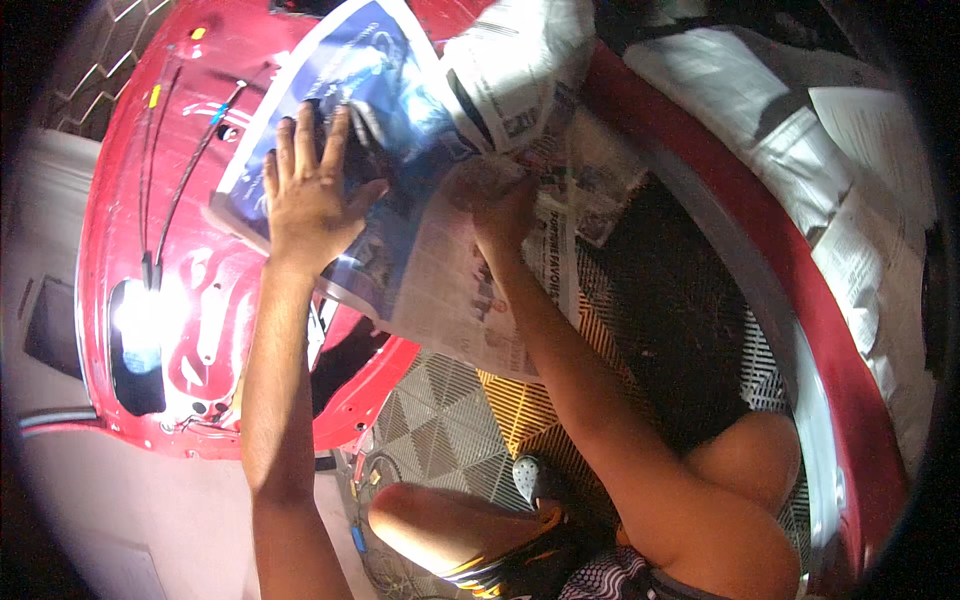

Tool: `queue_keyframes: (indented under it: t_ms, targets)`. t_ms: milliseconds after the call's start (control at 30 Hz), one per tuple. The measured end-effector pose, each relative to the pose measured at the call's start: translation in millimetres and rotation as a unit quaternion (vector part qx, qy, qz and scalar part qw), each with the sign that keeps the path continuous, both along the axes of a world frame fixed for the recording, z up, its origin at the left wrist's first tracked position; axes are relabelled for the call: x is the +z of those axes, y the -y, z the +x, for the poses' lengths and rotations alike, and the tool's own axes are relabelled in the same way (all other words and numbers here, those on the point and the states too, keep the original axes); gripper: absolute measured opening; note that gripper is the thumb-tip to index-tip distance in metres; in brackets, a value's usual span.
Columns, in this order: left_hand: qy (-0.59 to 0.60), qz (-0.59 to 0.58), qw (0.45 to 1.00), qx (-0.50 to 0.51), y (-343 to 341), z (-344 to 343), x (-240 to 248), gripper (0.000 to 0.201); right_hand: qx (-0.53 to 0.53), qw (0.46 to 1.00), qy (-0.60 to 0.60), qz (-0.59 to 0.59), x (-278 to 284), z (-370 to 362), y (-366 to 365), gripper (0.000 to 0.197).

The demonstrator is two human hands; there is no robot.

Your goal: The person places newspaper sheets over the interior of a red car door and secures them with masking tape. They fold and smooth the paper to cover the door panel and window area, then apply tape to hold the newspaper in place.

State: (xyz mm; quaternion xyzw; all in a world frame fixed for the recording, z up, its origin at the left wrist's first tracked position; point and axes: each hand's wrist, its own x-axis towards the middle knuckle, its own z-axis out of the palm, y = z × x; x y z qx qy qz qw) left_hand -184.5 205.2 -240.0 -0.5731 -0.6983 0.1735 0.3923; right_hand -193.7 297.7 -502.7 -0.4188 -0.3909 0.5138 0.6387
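Observation:
A large newspaper sheet (400, 75), blue on its upper part and pale lower down, lies over the inner side of a red car door (180, 215). My left hand (312, 195) is flat on the blue part, its fingers spread. My right hand (505, 210) is closed at the sheet's right side, in shadow. Its curled fingers seem to grip the paper, though the fingertips are hidden. The sheet's lower right part hangs down past the door's edge. A crumpled white newspaper bundle (525, 60) sits just above my right hand.
Black cables (185, 165) run along the door's inner panel. A red door frame with a grey sill (770, 300) curves down the right, with crumpled newspapers (810, 170) beyond it. Grey and yellow floor tiles (510, 415) and a thin wire (375, 530) lie below.

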Motion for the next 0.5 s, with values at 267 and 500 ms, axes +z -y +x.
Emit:
queue_keyframes:
  t_ms: [267, 500]
  targets:
    - [0.202, 0.097, 0.965, -0.134, 9, 0, 17, 0.066, -0.059, 0.972, 0.229, -0.004, -3, 7, 14, 0.089]
    - [0.226, 0.114, 0.956, -0.147, 21, -7, 16, 0.057, 0.021, 0.979, -0.019, 0.2, 51, 62, 74, 0.059]
